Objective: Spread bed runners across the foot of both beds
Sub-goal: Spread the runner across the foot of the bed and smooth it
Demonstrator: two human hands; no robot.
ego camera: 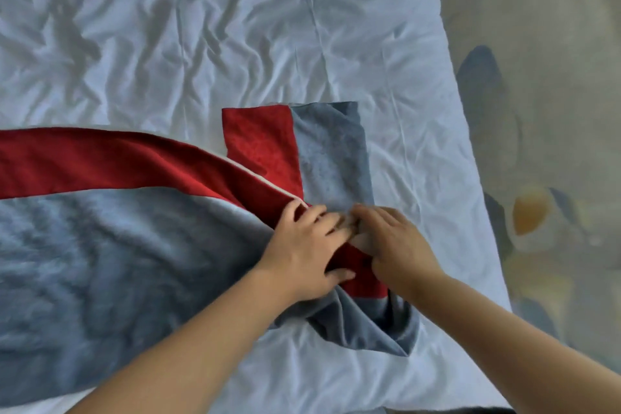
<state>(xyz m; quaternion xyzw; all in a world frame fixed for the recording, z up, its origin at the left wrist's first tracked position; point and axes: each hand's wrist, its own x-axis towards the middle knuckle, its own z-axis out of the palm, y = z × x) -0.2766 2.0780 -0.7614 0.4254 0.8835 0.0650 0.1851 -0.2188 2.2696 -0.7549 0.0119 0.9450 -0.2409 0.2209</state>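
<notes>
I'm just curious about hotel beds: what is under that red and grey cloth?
Under the bed runner lies a wrinkled white sheet, showing on every side. Both hands press its bunched folds, which hide whatever lies beneath them.

We find no text, label, brand, number or sign that can be read anywhere in this view. The red and grey-blue fabric bed runner (141,212) carries no lettering, tag or logo that we can make out. The wrinkled white bed sheet (235,27) is plain. At three o'clock, the patterned floor (537,111) shows only blurred shapes in grey-blue and orange, none of which we can read as a letter or a figure.
</notes>
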